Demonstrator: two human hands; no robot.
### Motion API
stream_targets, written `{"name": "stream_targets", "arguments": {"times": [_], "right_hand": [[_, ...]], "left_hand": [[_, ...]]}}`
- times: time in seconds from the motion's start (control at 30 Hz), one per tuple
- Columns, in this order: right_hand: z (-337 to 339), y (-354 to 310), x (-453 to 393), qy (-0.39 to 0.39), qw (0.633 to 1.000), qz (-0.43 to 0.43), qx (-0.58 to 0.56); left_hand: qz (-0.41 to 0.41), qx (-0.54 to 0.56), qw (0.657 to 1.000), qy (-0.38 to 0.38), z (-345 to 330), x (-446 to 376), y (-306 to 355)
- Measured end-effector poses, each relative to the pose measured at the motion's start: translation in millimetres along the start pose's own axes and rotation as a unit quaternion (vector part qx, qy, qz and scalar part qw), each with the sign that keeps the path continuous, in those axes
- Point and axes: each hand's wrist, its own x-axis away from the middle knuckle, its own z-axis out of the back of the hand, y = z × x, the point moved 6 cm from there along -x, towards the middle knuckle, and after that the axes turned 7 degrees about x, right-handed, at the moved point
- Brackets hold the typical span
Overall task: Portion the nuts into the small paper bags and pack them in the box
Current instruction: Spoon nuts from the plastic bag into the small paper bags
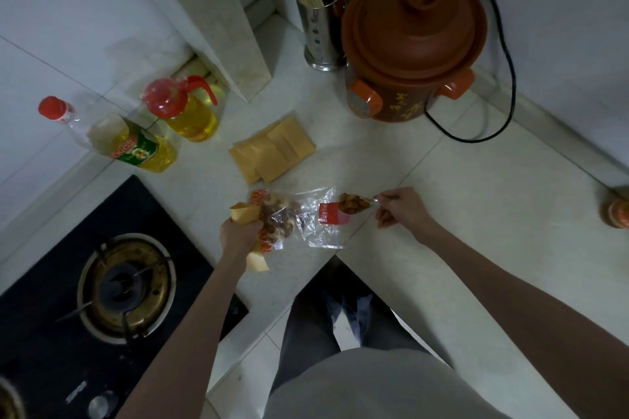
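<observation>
A clear plastic bag of mixed nuts lies on the white counter in front of me. My left hand grips a small brown paper bag with its open mouth up, right beside the nut bag. My right hand pinches the handle of a spoon heaped with nuts, held just above the plastic bag's open end. A stack of several flat brown paper bags lies farther back on the counter. No box is in view.
A gas stove sits at the left. Two oil bottles and a clear red-capped bottle stand behind it. A brown clay cooker with a black cord and a steel chopstick holder stand at the back. A jar sits at the right edge.
</observation>
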Motion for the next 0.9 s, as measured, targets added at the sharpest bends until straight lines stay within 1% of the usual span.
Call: {"name": "stream_targets", "arguments": {"times": [0.1,0.2,0.27,0.33,0.43,0.5,0.53,0.6,0.7,0.8,0.9], "right_hand": [[16,3,4,0.019,1.000,-0.002,0.014],[29,-1,11,0.034,0.999,0.004,0.023],[35,-10,18,0.040,0.999,0.013,0.031],[38,-26,27,0.041,0.998,0.027,0.044],[38,-62,43,0.032,0.996,0.054,0.065],[33,-96,57,0.015,0.993,0.084,0.085],[31,-115,66,0.001,0.990,0.103,0.097],[26,-151,86,-0.027,0.984,0.137,0.114],[21,-199,115,-0.058,0.975,0.172,0.129],[19,-233,141,-0.071,0.966,0.198,0.149],[17,-253,159,-0.082,0.956,0.217,0.180]], "left_hand": [[-0.029,-0.021,0.999,-0.002,-1,4,5],[-0.076,-0.050,0.996,0.001,-2,14,15],[-0.121,-0.071,0.990,0.019,1,23,27],[-0.207,-0.087,0.974,0.032,5,36,45],[-0.346,-0.104,0.933,-0.006,5,64,80],[-0.405,-0.124,0.906,-0.022,5,83,102],[-0.425,-0.118,0.897,-0.024,6,93,111],[-0.443,-0.076,0.893,-0.026,11,111,126],[-0.447,-0.028,0.893,-0.030,20,130,141],[-0.456,-0.030,0.889,-0.035,25,145,152],[-0.470,-0.033,0.882,-0.031,28,157,162]]}}
